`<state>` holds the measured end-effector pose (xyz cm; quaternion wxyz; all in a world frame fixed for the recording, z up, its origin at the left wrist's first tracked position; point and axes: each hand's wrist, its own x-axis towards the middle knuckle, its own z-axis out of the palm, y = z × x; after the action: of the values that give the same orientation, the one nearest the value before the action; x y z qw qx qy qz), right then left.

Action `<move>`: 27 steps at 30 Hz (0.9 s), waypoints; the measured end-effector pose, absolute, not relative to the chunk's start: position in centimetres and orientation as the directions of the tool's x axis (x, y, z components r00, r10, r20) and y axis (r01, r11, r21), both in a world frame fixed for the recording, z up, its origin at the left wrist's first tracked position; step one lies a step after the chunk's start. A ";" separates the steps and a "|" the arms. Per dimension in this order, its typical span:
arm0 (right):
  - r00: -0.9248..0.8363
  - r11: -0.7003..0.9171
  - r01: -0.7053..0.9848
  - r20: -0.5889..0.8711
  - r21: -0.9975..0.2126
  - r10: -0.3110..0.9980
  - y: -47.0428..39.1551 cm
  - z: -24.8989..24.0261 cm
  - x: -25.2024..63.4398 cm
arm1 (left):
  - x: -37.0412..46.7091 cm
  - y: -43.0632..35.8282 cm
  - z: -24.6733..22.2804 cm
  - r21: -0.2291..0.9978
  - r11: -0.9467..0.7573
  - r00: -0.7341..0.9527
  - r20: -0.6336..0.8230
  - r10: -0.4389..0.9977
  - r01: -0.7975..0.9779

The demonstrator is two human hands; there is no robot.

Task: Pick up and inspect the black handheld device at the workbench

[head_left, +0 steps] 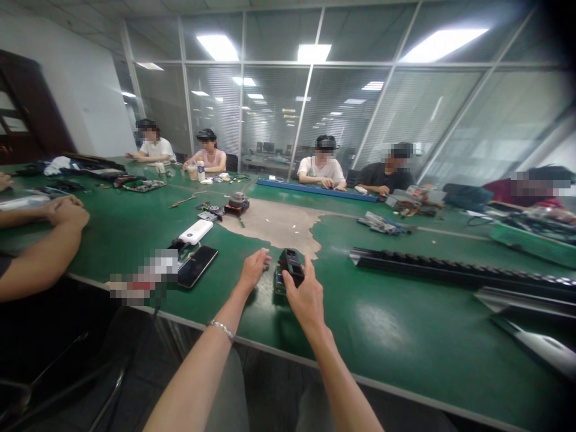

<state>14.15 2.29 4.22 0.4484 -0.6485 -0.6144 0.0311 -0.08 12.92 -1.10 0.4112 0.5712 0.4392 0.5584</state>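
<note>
My right hand (306,294) is wrapped round a small black boxy device (292,265), thumb on its near side and fingers on its right. A green circuit-board part (279,281) shows at the device's lower left; whether the two are joined I cannot tell. To the left, my left hand (256,267) is held just above the green table (351,336) with nothing in it, its fingers partly stretched toward the device but apart from it. A bracelet (221,327) circles my left wrist.
Left of my hands lie a dark phone (198,267) and a white power bank (196,232). Long black metal rails (432,270) lie on the right. Pliers-like tools (382,224) are beyond. A co-worker's hands (67,210) rest at far left; several people sit opposite.
</note>
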 end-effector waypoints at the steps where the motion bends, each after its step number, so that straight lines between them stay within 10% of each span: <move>1: 0.235 0.151 0.776 0.503 -0.612 0.831 2.4 4.2 13.8 | -0.1 12.9 -1.1 0.960 -0.278 -0.009 0.278 0.960 0.038; 27: 0.125 0.181 0.828 0.489 -0.530 0.863 1.5 0.7 12.4 | -0.1 12.9 -1.2 0.945 -0.315 -0.008 0.317 0.948 0.092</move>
<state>12.43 1.50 0.69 0.3916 -0.6397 -0.6610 0.0223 -0.06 12.87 -1.15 0.3849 0.5898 0.4409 0.5564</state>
